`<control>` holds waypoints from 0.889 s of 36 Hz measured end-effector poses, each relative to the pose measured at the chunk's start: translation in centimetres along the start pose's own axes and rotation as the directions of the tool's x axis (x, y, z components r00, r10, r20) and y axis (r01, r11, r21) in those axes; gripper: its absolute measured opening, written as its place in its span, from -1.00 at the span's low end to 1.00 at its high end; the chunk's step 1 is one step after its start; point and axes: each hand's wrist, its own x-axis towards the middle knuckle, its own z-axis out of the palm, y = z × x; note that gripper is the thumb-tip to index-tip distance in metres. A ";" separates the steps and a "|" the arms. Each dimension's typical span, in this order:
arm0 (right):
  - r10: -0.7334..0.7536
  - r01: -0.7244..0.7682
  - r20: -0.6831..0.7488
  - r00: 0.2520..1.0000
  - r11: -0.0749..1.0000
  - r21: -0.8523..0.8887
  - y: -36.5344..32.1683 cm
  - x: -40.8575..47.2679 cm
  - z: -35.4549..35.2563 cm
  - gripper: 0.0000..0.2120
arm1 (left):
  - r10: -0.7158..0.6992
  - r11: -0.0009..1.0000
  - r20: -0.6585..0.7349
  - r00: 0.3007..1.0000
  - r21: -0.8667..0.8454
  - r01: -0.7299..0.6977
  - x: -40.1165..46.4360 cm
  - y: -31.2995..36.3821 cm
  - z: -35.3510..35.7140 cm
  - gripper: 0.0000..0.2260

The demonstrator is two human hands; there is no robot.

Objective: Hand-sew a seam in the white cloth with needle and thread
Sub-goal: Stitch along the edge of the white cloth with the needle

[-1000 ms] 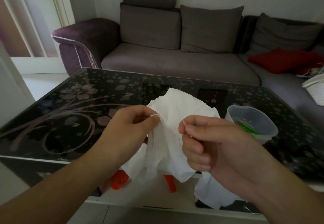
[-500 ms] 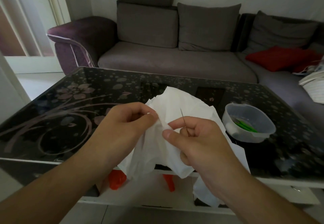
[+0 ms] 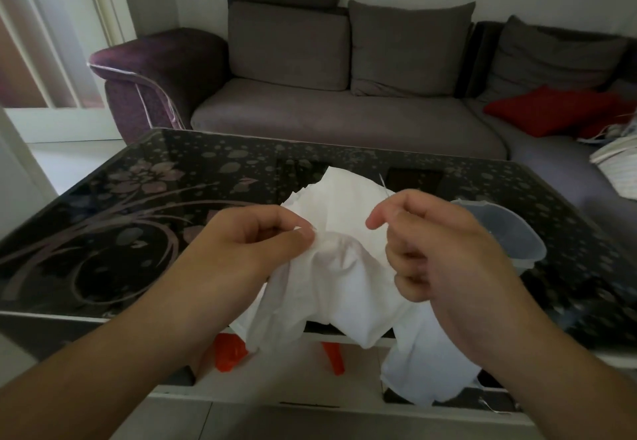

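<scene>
The white cloth (image 3: 348,281) hangs crumpled between my hands, over the near edge of the table. My left hand (image 3: 248,250) pinches a fold of the cloth between thumb and forefinger. My right hand (image 3: 444,253) is to the right of the cloth, its fingers curled, and pinches a thin needle (image 3: 383,183) whose tip sticks up and away past the forefinger. The thread is too fine to make out.
The black glass table (image 3: 120,233) with a flower pattern lies under the hands. A clear plastic bowl (image 3: 510,236) stands on it behind my right hand. Something orange (image 3: 229,353) lies on the shelf under the table. A grey sofa (image 3: 344,112) with a red cushion (image 3: 548,109) stands beyond.
My right hand has moved up and to the right, away from my left hand, with the needle. The cloth between the hands is spread wider. My left hand keeps its pinch.
</scene>
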 end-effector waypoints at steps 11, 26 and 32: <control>-0.054 0.111 0.199 0.978 0.952 -0.287 0.1 -1.7 1.7 -0.76 | 0.061 0.998 0.021 0.998 0.030 -0.062 -0.3 0.0 0.2 -0.82; -0.281 0.294 0.107 0.954 0.798 -0.525 0.3 -1.5 0.1 -0.71 | 0.006 1.000 0.008 1.000 0.002 -0.006 0.0 -0.1 0.2 -0.82; -0.365 0.348 0.094 0.926 0.731 -0.586 0.6 -0.9 -0.1 -0.73 | -0.008 1.000 0.041 0.999 -0.015 0.009 -0.1 -0.1 0.1 -0.83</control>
